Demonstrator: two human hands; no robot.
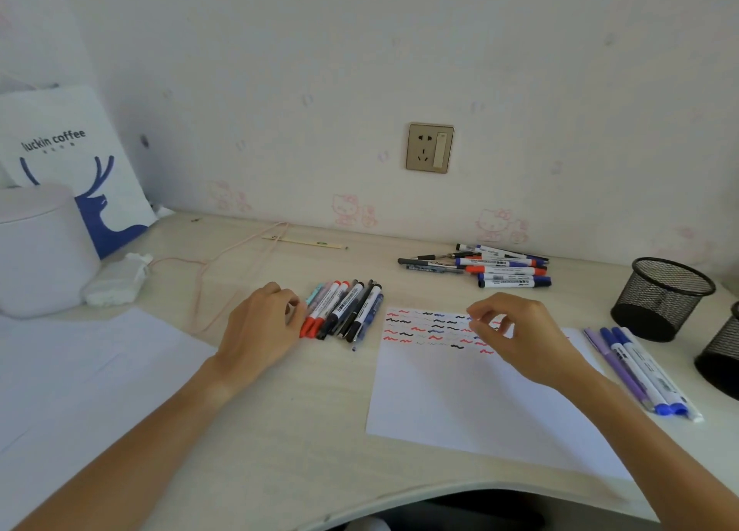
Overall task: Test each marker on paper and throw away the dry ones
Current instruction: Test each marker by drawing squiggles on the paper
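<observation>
A white sheet of paper (460, 402) lies on the desk, its top rows filled with red, black and blue squiggles. My left hand (260, 330) rests beside a row of several markers (344, 310) and its fingertips touch the leftmost ones. My right hand (516, 334) hovers over the paper's top right with fingers loosely curled, holding nothing. A pile of markers (500, 268) lies near the wall. Three blue and purple markers (640, 370) lie to the right of the paper.
Two black mesh pen cups (662, 298) stand at the right edge. A white lidded bin (40, 250), crumpled tissue (116, 280) and a coffee paper bag (80, 162) sit at the left. A pink cord (208, 274) crosses the desk. More paper (80, 370) lies at the front left.
</observation>
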